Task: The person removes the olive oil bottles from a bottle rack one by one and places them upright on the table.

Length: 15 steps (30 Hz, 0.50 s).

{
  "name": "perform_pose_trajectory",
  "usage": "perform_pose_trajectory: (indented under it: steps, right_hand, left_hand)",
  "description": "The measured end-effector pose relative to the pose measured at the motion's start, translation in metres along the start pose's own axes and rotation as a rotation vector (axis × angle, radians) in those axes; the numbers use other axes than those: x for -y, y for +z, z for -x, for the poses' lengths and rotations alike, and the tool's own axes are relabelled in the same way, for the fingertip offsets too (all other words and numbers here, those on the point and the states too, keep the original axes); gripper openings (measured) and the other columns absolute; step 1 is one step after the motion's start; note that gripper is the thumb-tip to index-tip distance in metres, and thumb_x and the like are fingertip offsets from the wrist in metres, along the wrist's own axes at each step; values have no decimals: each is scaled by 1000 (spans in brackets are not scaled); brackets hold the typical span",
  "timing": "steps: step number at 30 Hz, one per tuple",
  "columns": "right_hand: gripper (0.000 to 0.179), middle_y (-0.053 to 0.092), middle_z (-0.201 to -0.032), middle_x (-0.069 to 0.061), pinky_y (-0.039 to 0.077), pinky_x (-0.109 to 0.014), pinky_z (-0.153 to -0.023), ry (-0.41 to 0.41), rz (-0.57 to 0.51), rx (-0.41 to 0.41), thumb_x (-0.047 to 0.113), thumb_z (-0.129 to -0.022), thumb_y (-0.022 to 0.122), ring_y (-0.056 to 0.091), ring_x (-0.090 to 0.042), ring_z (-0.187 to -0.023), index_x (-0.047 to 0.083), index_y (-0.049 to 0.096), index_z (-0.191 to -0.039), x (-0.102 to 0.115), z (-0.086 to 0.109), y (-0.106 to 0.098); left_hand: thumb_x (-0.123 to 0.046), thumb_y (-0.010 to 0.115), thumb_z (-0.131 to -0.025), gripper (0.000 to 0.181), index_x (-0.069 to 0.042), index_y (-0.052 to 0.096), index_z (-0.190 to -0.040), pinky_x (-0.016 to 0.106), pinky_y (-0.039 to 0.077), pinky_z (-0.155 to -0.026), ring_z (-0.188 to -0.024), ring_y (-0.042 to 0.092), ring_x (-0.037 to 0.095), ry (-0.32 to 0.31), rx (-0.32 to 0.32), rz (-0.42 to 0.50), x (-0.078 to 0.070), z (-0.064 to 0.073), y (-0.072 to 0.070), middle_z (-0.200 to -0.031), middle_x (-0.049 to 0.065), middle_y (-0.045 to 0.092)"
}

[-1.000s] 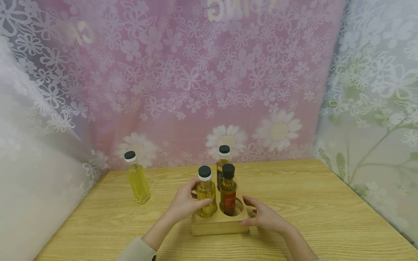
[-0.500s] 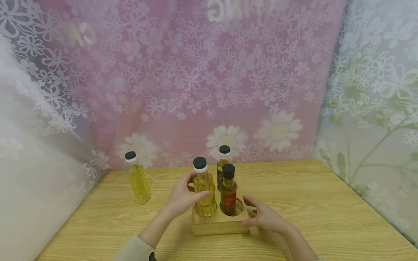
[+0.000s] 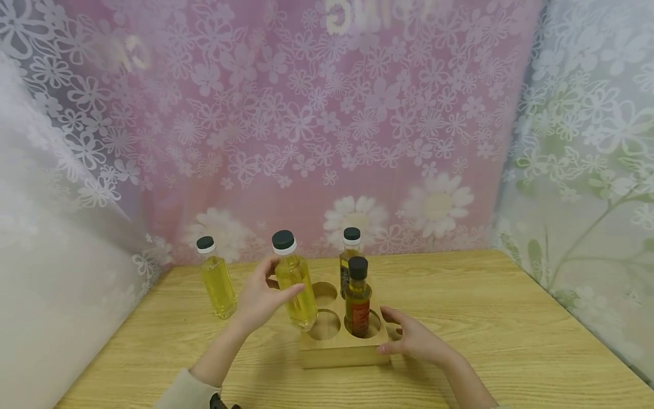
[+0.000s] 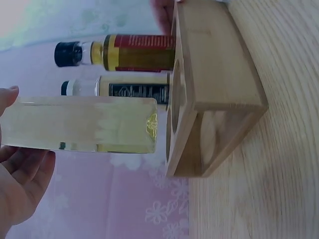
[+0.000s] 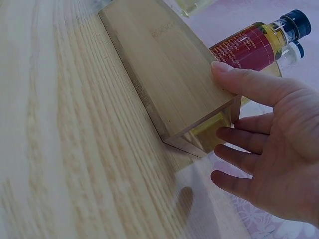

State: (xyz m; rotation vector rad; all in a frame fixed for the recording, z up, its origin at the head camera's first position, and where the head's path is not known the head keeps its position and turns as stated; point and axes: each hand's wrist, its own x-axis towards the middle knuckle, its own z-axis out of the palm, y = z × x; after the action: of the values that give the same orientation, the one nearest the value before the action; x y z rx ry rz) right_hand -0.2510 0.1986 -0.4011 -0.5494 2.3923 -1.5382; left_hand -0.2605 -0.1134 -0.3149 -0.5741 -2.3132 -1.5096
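Observation:
My left hand [image 3: 259,300] grips a square glass bottle of yellow oil [image 3: 298,292] with a dark cap and white collar. The bottle tilts slightly, its base raised at the left edge of the wooden bottle rack [image 3: 344,357]. In the left wrist view, thumb and fingers lie on opposite sides of the bottle. My right hand [image 3: 416,339] is at the rack's right end, thumb on its front top edge, the other fingers loosely bent beside the open end. A red-labelled bottle [image 3: 360,312] stands in the front right hole, a dark-labelled bottle [image 3: 344,275] behind it.
Another yellow oil bottle [image 3: 218,287] stands on the wood-grain table [image 3: 460,284] to the left. The rack's two left holes hold no bottle. A pink floral curtain [image 3: 306,142] hangs behind, with pale curtains on both sides.
My left hand has lifted the oil bottle up out of the rack's front left hole and carried it to the left. My right hand and the rack have stayed in place.

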Motion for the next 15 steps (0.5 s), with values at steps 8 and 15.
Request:
perform_pose_trajectory:
  steps: [8, 15]
  right_hand:
    - [90, 19, -145, -32, 22, -66, -98, -6, 13, -1, 22, -79, 75, 20, -54, -128, -9, 20, -143, 0, 0, 0]
    - [90, 20, -145, -31, 24, -65, -99, -9, 31, -7, 22, -79, 75, 23, -53, -128, -9, 20, -143, -1, -1, 0]
  left_hand:
    - [-17, 79, -74, 55, -6, 53, -122, 24, 50, -70, -87, 56, 19, -40, -84, -89, 13, 6, -27, -100, 7, 60]
    - [-20, 77, -77, 57, -4, 50, -125, 22, 48, -71, -92, 53, 19, -73, -104, -131, 25, 14, -50, -104, 9, 59]
